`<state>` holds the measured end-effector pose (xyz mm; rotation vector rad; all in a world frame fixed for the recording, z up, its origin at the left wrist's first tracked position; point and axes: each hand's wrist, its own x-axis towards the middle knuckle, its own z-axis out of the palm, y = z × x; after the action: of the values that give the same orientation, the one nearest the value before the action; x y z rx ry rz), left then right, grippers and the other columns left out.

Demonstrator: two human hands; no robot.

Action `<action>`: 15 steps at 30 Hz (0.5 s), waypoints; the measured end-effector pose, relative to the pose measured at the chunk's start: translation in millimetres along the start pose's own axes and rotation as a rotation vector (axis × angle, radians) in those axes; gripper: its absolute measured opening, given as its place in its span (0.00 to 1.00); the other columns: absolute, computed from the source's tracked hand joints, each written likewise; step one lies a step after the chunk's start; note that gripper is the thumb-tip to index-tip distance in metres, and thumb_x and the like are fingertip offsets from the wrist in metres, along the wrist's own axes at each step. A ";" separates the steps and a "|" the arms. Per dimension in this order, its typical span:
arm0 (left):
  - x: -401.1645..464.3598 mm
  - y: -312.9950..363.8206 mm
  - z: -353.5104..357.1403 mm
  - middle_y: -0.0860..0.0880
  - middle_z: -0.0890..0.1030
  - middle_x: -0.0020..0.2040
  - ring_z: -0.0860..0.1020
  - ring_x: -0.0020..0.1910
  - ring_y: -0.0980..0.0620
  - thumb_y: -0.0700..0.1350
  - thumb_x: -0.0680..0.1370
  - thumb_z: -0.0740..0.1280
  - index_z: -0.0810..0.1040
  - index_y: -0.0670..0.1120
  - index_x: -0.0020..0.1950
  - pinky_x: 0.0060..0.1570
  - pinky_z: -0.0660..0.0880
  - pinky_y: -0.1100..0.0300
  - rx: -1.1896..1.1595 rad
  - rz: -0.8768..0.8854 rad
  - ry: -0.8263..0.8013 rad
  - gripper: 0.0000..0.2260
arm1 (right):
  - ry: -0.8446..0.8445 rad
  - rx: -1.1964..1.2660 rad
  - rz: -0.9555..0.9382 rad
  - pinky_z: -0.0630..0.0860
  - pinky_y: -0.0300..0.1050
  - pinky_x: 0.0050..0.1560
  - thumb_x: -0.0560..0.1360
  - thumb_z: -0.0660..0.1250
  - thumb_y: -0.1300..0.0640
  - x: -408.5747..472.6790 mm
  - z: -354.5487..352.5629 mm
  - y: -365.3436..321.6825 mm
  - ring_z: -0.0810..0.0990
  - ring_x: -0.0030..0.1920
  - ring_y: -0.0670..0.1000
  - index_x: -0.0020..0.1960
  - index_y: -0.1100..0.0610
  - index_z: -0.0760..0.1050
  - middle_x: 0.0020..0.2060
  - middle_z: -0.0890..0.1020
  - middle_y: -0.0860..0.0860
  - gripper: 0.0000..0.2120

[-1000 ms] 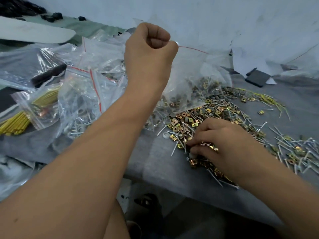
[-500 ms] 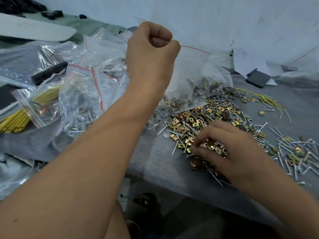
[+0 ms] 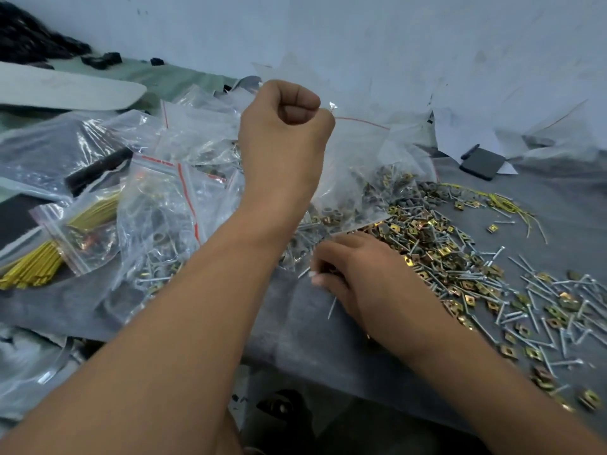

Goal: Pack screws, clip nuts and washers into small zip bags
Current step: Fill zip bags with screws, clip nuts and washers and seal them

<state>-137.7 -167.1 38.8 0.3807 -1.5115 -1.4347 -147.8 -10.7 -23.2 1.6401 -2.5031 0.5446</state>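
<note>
My left hand (image 3: pixel 282 142) is raised as a fist and grips the mouth of a clear zip bag (image 3: pixel 358 165) with a red seal strip. The bag hangs to the table with grey and brass pieces in its bottom. My right hand (image 3: pixel 358 280) lies low on the grey cloth (image 3: pixel 289 326) at the left edge of the pile of brass clip nuts (image 3: pixel 427 238). Its fingers are curled and pinch small hardware, and one screw (image 3: pixel 332 308) sticks out beneath them. Loose silver screws (image 3: pixel 538 290) are scattered to the right. Grey washers (image 3: pixel 414 201) lie behind the pile.
Several filled zip bags (image 3: pixel 157 205) crowd the left side, one with yellow sticks (image 3: pixel 39 267). A black square pad (image 3: pixel 481 164) and thin yellow wires (image 3: pixel 505 205) lie at the back right. A white oblong board (image 3: pixel 65 90) lies far left. The table's front edge runs below my right forearm.
My right hand slid left across the clip nut pile to its left edge and closed its fingers on small hardware. My left hand kept the bag raised, nearly still.
</note>
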 end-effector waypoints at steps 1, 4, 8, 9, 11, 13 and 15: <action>0.4 -0.7 -0.2 0.56 0.77 0.33 0.74 0.32 0.57 0.35 0.75 0.73 0.80 0.47 0.46 0.36 0.71 0.62 0.000 -0.004 0.002 0.08 | 0.004 -0.043 0.010 0.74 0.54 0.54 0.81 0.68 0.53 -0.6 0.6 -1.3 0.74 0.52 0.53 0.52 0.50 0.74 0.47 0.78 0.48 0.04; 1.3 -0.9 -1.0 0.57 0.77 0.33 0.75 0.32 0.58 0.36 0.74 0.74 0.80 0.47 0.46 0.36 0.71 0.63 -0.005 -0.012 0.010 0.08 | -0.017 -0.184 -0.016 0.75 0.52 0.55 0.81 0.68 0.56 -3.1 2.5 -6.5 0.76 0.54 0.55 0.60 0.51 0.75 0.49 0.80 0.51 0.08; 0.1 0.1 -1.3 0.58 0.77 0.32 0.75 0.32 0.59 0.36 0.74 0.74 0.80 0.48 0.46 0.35 0.71 0.66 -0.005 -0.003 0.018 0.07 | -0.006 -0.278 0.008 0.73 0.53 0.58 0.81 0.67 0.54 -5.8 1.4 -12.8 0.78 0.55 0.55 0.60 0.46 0.77 0.49 0.83 0.49 0.08; -0.3 0.3 -1.4 0.58 0.77 0.32 0.75 0.32 0.60 0.36 0.74 0.74 0.80 0.47 0.46 0.35 0.71 0.66 -0.006 -0.001 0.018 0.07 | -0.003 -0.266 0.036 0.72 0.52 0.59 0.81 0.67 0.54 -4.6 0.3 -12.7 0.78 0.55 0.55 0.59 0.45 0.78 0.48 0.83 0.48 0.08; -0.5 0.4 -1.3 0.58 0.77 0.32 0.76 0.32 0.60 0.36 0.74 0.73 0.80 0.47 0.46 0.35 0.72 0.67 -0.011 -0.002 0.018 0.07 | -0.020 -0.201 0.084 0.72 0.51 0.58 0.80 0.68 0.54 1.1 -2.3 -11.0 0.78 0.54 0.54 0.56 0.46 0.79 0.47 0.83 0.48 0.07; -0.7 0.4 -1.1 0.57 0.78 0.34 0.76 0.32 0.61 0.36 0.74 0.73 0.80 0.47 0.47 0.35 0.72 0.67 -0.016 -0.009 0.019 0.07 | -0.065 -0.162 0.104 0.74 0.51 0.56 0.78 0.69 0.56 8.6 -5.2 -10.1 0.79 0.51 0.55 0.53 0.48 0.79 0.45 0.83 0.50 0.06; -0.9 0.1 -1.0 0.57 0.78 0.35 0.76 0.33 0.61 0.36 0.74 0.73 0.80 0.47 0.47 0.36 0.72 0.67 -0.025 -0.014 0.021 0.07 | -0.075 -0.182 0.059 0.75 0.50 0.49 0.77 0.69 0.60 13.9 -6.5 -12.0 0.79 0.48 0.57 0.50 0.52 0.78 0.44 0.83 0.53 0.05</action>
<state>-136.4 -167.0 38.3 0.3912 -1.4752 -1.4552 -143.4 -24.7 -10.5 1.5523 -2.5739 0.2556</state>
